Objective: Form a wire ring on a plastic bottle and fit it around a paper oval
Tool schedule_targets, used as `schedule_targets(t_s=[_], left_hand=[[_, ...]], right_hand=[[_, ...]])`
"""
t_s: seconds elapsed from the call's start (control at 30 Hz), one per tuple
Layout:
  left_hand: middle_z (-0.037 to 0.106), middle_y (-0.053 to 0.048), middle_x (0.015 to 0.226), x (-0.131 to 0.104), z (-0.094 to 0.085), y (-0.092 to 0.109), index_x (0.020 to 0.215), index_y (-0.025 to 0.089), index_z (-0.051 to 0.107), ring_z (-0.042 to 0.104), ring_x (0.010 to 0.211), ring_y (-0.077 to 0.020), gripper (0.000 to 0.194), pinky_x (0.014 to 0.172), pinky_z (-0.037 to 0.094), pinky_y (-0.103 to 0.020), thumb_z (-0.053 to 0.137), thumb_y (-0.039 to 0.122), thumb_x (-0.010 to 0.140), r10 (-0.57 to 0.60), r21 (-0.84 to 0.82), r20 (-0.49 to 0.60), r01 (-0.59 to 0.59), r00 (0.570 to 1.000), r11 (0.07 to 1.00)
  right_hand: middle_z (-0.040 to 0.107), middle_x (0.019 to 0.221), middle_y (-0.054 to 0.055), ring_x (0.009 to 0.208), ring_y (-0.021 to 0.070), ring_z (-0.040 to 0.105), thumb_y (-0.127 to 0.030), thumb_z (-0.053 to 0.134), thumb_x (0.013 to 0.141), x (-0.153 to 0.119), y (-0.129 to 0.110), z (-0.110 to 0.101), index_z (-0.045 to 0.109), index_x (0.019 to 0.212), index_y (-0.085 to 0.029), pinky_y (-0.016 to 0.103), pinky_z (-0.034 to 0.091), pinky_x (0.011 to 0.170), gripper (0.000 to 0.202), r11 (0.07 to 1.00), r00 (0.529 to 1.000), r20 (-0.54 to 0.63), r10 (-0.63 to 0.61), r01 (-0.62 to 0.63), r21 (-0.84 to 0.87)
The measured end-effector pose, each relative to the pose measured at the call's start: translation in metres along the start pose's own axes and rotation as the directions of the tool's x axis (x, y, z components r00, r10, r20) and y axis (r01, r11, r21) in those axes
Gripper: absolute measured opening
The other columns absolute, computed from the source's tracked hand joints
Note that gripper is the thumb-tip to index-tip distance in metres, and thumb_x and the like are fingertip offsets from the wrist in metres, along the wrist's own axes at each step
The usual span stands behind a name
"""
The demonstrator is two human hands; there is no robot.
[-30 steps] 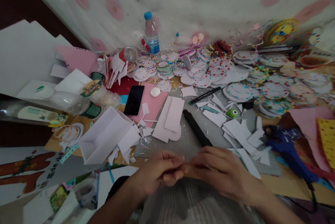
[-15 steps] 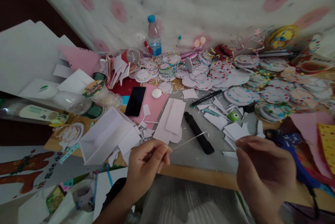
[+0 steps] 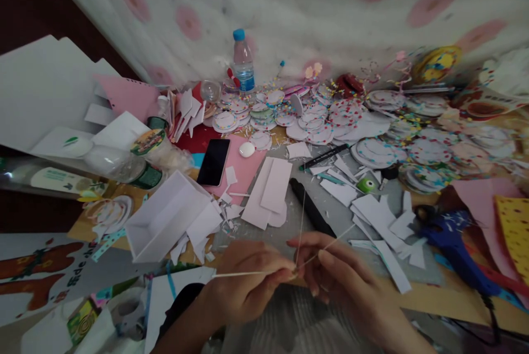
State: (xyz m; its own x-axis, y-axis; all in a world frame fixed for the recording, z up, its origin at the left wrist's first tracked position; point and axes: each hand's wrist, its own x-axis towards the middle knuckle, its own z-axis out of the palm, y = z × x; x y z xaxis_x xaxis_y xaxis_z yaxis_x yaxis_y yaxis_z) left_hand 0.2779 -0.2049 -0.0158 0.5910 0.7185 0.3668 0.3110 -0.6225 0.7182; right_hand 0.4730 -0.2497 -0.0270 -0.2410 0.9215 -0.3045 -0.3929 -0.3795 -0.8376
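Note:
Over the table's front edge, my left hand [image 3: 258, 279] is closed, its thumb and fingertips pinching a thin white string [image 3: 242, 274]. One length of it sticks out to the left across the hand, and finer strands rise upward and to the right from between the two hands. Close against those fingertips is my right hand [image 3: 339, 274], its fingers curled around the strands by the thumb. Exactly where the fingers meet the string is partly hidden. Just behind the hands lies a black, thick pen-like tool [image 3: 312, 208] on the grey cutting mat [image 3: 248, 235].
White paper pieces [image 3: 268, 191], a phone [image 3: 214, 161] and a white open box [image 3: 165, 216] are at left. Paper scraps [image 3: 378, 216] and a blue glue gun [image 3: 458, 249] lie right. Decorated white discs [image 3: 376, 151] and a water bottle [image 3: 243, 62] stand behind.
My right hand has moved left from the scraps to meet my left hand. My left hand has shifted slightly right and down, and the string now spreads out in several directions.

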Motion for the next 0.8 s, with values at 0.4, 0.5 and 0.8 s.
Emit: schedule_targets(t_s=[0.4,0.5,0.8], left_hand=[[0.063,-0.004,0.059,0.005,0.029,-0.005,0.080,0.013,0.068,0.040,0.037,-0.0034,0.033,0.038,0.023,-0.017,0.056,0.043,0.087,-0.546,-0.768,0.414,0.601,0.729,0.221],[0.065,-0.005,0.065,0.006,0.028,-0.009,0.087,0.013,0.071,0.040,0.038,-0.0020,0.031,0.039,0.020,-0.018,0.055,0.039,0.089,-0.469,-0.782,0.528,0.621,0.708,0.058],[0.066,-0.008,0.082,0.002,0.032,-0.010,0.103,0.019,0.071,0.049,0.045,-0.0029,0.026,0.040,0.026,-0.016,0.055,0.035,0.090,-0.359,-0.814,0.470,0.553,0.806,0.176]], right_hand=[[0.058,0.068,0.001,0.061,0.0112,0.051,-0.041,0.065,0.083,0.007,0.005,-0.004,0.067,0.084,-0.022,0.021,0.041,0.056,0.019,0.996,0.990,-0.139,-0.008,0.020,0.083],[0.055,0.072,0.000,0.066,0.0112,0.051,-0.039,0.062,0.086,0.009,0.011,-0.008,0.064,0.083,-0.022,0.022,0.041,0.061,0.017,0.990,0.997,-0.075,-0.004,0.014,0.143],[0.048,0.079,-0.002,0.067,0.0104,0.052,-0.038,0.061,0.088,0.015,0.012,-0.013,0.061,0.079,-0.021,0.024,0.039,0.063,0.018,0.976,0.993,0.086,-0.082,0.063,0.207]])
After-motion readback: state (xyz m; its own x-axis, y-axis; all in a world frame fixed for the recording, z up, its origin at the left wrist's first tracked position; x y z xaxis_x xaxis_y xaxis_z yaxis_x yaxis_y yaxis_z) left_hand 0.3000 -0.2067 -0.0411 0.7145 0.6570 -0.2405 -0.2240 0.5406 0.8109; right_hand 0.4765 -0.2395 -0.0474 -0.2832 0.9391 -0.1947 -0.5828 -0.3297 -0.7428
